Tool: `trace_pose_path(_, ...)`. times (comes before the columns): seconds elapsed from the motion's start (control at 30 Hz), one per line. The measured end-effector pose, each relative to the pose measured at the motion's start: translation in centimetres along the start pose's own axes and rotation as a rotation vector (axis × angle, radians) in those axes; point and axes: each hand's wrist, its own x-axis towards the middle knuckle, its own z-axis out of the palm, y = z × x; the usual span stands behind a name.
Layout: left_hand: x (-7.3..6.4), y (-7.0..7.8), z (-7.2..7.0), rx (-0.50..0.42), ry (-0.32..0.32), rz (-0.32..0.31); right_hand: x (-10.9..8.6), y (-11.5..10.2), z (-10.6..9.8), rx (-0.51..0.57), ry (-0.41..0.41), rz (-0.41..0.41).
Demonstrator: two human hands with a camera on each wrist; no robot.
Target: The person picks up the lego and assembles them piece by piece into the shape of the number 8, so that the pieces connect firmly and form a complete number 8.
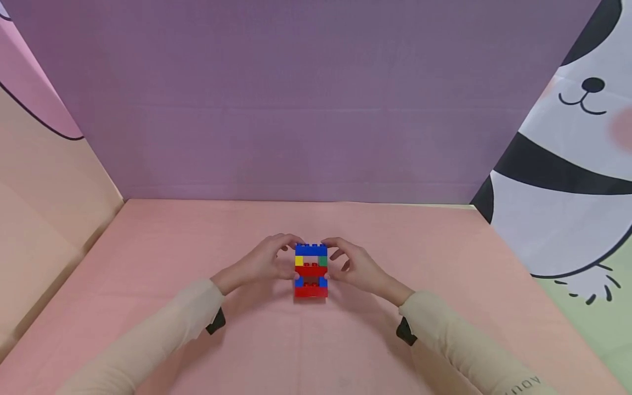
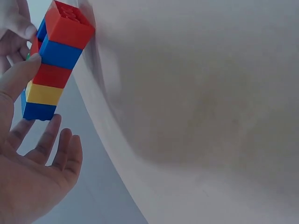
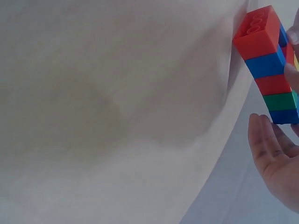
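A small tower of toy building bricks (image 1: 311,271) is between the two hands in the head view. It has a red brick (image 1: 311,292) at the bottom, blue bricks above it, then a red brick, a yellow brick (image 1: 299,261) and a green brick (image 1: 323,261) side by side with a gap, and a blue brick (image 1: 311,250) on top. My left hand (image 1: 264,260) grips its left side, thumb low and fingers at the top. My right hand (image 1: 362,269) mirrors this on the right. Both wrist views show the hollow underside of the bottom red brick.
A pink cloth-covered table (image 1: 247,340) spreads beneath the hands. Behind it rises a purple backdrop (image 1: 306,109). A beige wall (image 1: 39,219) stands on the left, and a panda-printed panel (image 1: 568,219) on the right.
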Motion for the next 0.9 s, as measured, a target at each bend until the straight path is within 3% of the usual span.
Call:
trace_pose_path(0.07, 0.1, -0.2, -0.1, -0.016, -0.015, -0.004, 0.0, -0.9, -0.2, 0.001, -0.01, 0.049)
trace_pose_path(0.2, 0.5, -0.5, -0.2, -0.047, -0.043, -0.029, 0.3, -0.6, -0.2, 0.014, -0.033, 0.076)
trace_pose_path(0.6, 1.6, -1.1, -0.7, -0.092, -0.125, -0.118, 1.3, 0.6, -0.4, 0.044, -0.082, 0.101)
trace_pose_path(0.9, 2.3, -1.9, -0.7, -0.124, -0.154, -0.121, 1.6, 1.0, -0.4, 0.088, -0.098, 0.121)
